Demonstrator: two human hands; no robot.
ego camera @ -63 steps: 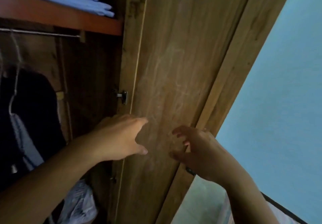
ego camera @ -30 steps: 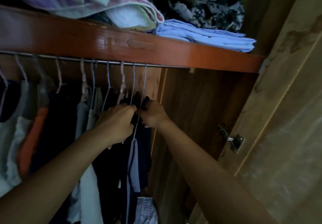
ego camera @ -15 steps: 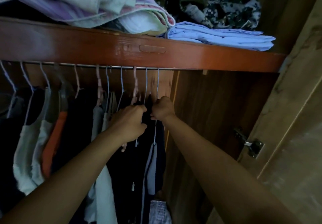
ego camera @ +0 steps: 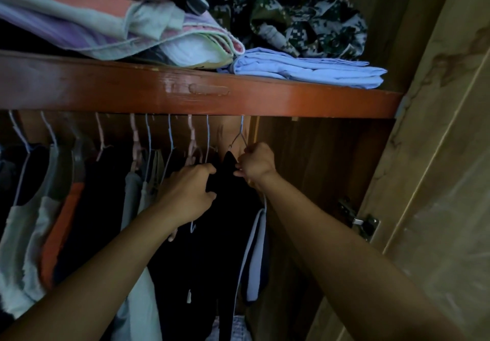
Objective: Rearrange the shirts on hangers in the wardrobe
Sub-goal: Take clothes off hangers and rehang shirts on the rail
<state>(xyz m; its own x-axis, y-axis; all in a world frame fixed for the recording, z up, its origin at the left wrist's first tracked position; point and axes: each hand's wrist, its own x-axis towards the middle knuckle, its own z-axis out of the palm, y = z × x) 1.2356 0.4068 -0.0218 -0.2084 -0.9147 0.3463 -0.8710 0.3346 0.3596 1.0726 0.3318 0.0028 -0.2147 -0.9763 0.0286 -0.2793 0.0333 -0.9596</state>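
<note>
Several shirts hang on wire and pink hangers beneath the reddish shelf; the rail itself is hidden behind the shelf's front edge. The rightmost blue wire hanger (ego camera: 240, 135) carries a black shirt (ego camera: 228, 208). My right hand (ego camera: 256, 163) grips that hanger's right arm at the shirt's shoulder. My left hand (ego camera: 189, 195) holds the black cloth just left of it, fingers curled into the fabric. Left of them hang pale, orange (ego camera: 59, 232) and dark shirts.
The red-brown shelf (ego camera: 265, 100) overhead bears folded blankets (ego camera: 111, 22), a light blue folded garment (ego camera: 305, 69) and camouflage clothing (ego camera: 305, 25). The wardrobe door (ego camera: 434, 181) stands open at right, with a metal hinge (ego camera: 364, 222). Dark space lies between the last hanger and the side wall.
The rightmost hanger with the black shirt has slid right, away from its neighbours, with my right hand on it. My left hand stays in the dark cloth. The view has tilted up slightly.
</note>
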